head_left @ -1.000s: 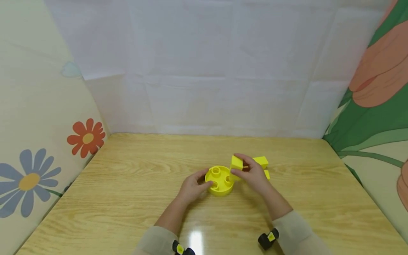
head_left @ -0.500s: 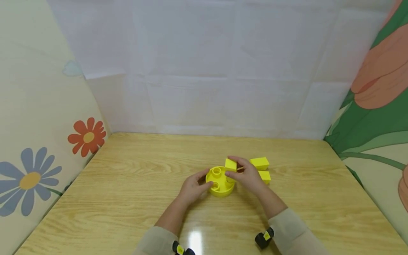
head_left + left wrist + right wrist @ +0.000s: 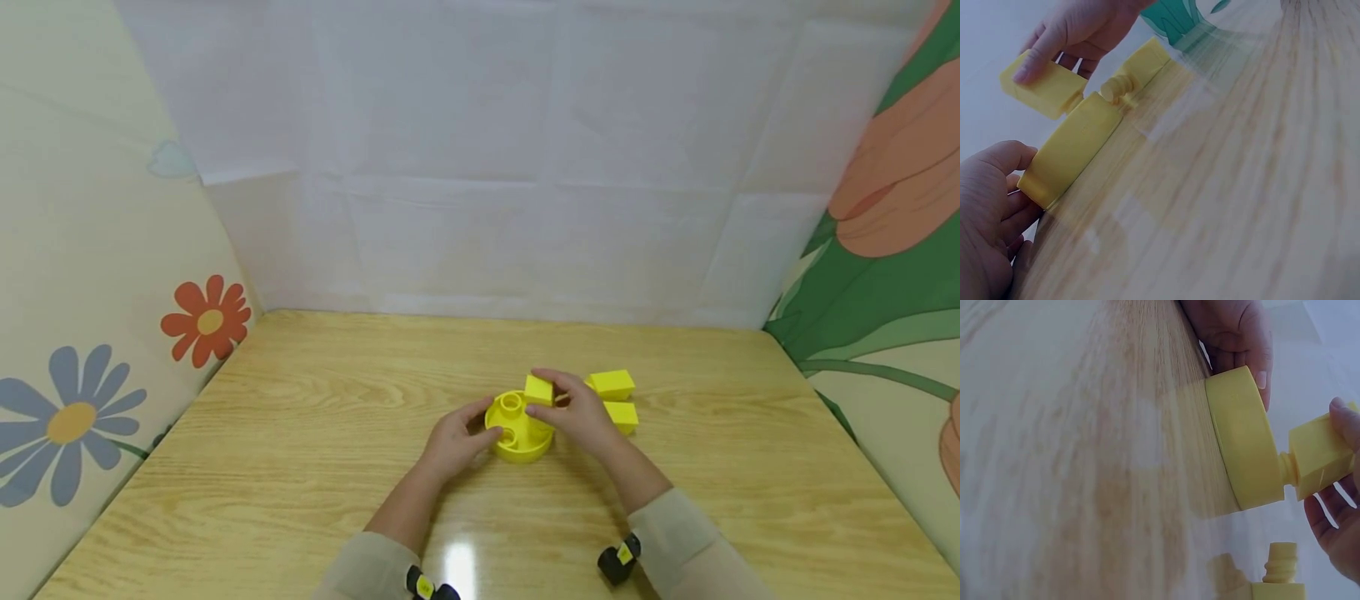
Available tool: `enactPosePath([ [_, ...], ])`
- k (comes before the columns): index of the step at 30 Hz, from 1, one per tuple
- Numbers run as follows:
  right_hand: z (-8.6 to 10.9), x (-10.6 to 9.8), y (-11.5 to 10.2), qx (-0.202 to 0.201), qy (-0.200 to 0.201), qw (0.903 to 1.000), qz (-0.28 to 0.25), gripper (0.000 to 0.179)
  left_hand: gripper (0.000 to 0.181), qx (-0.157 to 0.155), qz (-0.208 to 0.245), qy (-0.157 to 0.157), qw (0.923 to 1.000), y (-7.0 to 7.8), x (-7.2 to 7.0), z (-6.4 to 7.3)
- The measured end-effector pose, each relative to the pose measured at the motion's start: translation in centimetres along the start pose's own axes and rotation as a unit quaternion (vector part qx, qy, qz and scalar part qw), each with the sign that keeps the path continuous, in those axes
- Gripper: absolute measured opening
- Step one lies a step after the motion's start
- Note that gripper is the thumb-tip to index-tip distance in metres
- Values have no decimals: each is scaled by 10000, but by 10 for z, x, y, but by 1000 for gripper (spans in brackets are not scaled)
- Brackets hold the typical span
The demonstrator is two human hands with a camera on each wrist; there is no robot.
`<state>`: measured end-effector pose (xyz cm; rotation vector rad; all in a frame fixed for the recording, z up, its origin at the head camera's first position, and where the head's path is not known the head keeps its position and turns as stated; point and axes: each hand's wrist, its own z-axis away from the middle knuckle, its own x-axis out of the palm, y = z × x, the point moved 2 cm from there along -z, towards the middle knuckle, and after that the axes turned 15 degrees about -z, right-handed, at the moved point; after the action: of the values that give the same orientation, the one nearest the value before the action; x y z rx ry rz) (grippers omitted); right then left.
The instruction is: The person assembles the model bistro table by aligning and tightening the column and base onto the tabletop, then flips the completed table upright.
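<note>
A round, shallow yellow dish-like piece [image 3: 522, 455] lies on the wooden table, with two ring-shaped sockets showing inside it. My left hand [image 3: 453, 443] grips its left rim between thumb and fingers. Over its right side, my right hand [image 3: 588, 419] pinches a yellow block-shaped leg [image 3: 538, 389], thumb on one face and fingers on another. In the right wrist view, the leg's threaded end [image 3: 1286, 469] points down into the round piece [image 3: 1244, 437], with part of the thread showing above the rim. The socket under the leg is hidden.
Two more yellow legs, a far one [image 3: 611, 384] and a nearer one [image 3: 622, 417], lie just right of my right hand. One shows a threaded end [image 3: 1282, 553] in the right wrist view. A white cloth [image 3: 480, 167] hangs behind the table [image 3: 300, 467], with flower-printed cloths at both sides.
My right hand has moved left and lowered the leg from beside the right rim to over the round piece. My left hand has kept its grip there.
</note>
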<state>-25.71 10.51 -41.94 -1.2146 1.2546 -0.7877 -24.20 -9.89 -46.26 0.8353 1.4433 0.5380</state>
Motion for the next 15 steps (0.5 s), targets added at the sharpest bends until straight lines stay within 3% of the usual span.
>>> enactPosePath([
  [6, 2, 1, 3, 32, 13, 10000, -31, 57, 55, 42, -59, 11, 10000, -1, 0, -1],
  [15, 8, -3, 3, -360, -50, 9993, -28, 47, 55, 22, -63, -14, 10000, -3, 1, -1],
])
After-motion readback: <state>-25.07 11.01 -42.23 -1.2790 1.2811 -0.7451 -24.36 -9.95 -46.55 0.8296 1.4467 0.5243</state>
